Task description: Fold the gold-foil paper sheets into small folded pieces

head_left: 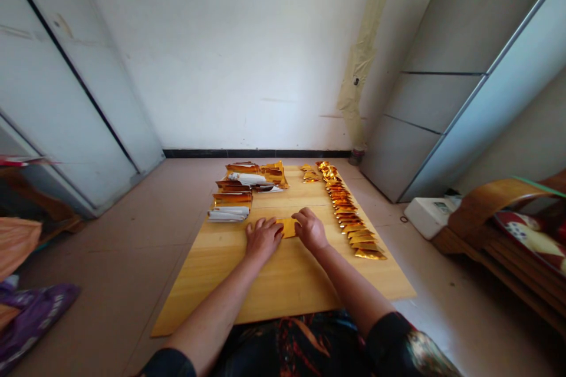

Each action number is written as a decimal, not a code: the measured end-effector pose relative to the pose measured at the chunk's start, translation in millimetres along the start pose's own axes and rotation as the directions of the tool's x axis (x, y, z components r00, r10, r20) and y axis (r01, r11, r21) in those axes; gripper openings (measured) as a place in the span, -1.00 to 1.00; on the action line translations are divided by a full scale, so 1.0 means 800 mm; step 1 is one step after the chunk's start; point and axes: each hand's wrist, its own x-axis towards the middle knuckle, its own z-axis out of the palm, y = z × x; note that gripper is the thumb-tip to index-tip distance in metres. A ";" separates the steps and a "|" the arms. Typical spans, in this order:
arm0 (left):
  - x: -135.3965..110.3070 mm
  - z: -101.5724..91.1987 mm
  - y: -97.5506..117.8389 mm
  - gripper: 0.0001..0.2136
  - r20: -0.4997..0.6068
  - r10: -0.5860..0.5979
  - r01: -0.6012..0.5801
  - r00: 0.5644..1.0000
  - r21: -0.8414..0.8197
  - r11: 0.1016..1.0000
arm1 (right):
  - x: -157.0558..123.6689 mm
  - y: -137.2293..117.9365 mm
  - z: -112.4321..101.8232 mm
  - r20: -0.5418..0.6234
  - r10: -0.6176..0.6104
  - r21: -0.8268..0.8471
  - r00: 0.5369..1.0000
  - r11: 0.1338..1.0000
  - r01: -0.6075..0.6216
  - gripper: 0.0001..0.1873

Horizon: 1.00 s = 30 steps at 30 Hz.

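Observation:
A small piece of gold foil paper [289,228] lies flat on the wooden board between my two hands. My left hand [264,238] rests on the board with fingers stretched out, its fingertips touching the paper's left end. My right hand [312,232] is closed, its curled fingers at the paper's right end, which they partly hide. Beyond my left hand are stacks of gold paper sheets [232,200] and a white-backed stack [228,214]. Along the board's right side runs a long row of folded gold paper pieces [346,210].
The low wooden board [212,288] stands before my lap. A few more gold pieces [309,173] lie near its far edge. Around it are a wall [247,70], a grey refrigerator [411,129], a white box [428,217] and a wooden seat [481,241] on the right, and purple cloth [42,318] at left.

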 end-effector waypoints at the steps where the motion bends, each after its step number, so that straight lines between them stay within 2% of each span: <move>1: 0.002 0.000 0.000 -0.78 -0.004 -0.012 0.012 1.000 -0.002 1.000 | 0.004 -0.004 0.003 0.020 0.014 0.079 1.000 0.997 -0.015 -0.68; 4: 0.007 0.000 0.000 -0.76 0.002 -0.037 0.037 0.999 -0.009 0.999 | 0.013 -0.012 0.013 0.129 0.070 0.193 0.989 0.977 -0.095 -0.71; 7: 0.010 -0.002 -0.001 -0.75 0.010 -0.034 0.034 0.999 -0.021 0.999 | 0.019 -0.013 0.019 0.224 0.163 0.145 0.961 0.969 -0.198 -0.76; 10: 0.011 -0.003 -0.007 -0.75 0.031 -0.042 0.043 0.999 -0.046 0.998 | 0.022 -0.012 0.018 0.263 0.201 0.119 0.944 0.964 -0.238 -0.77; 18: 0.013 -0.003 -0.025 -0.65 0.126 0.016 -0.009 0.992 -0.053 0.999 | 0.023 -0.020 0.017 0.272 0.254 0.069 0.928 0.957 -0.282 -0.86; 25: 0.011 -0.004 -0.024 -0.66 0.134 0.011 -0.003 0.991 -0.061 0.998 | 0.019 -0.045 0.012 0.235 0.338 -0.030 0.911 0.940 -0.340 -0.66; 30: 0.011 -0.003 -0.025 -0.64 0.133 0.005 0.003 0.991 -0.062 0.998 | 0.023 -0.048 0.008 0.267 0.366 -0.044 0.891 0.929 -0.369 -0.68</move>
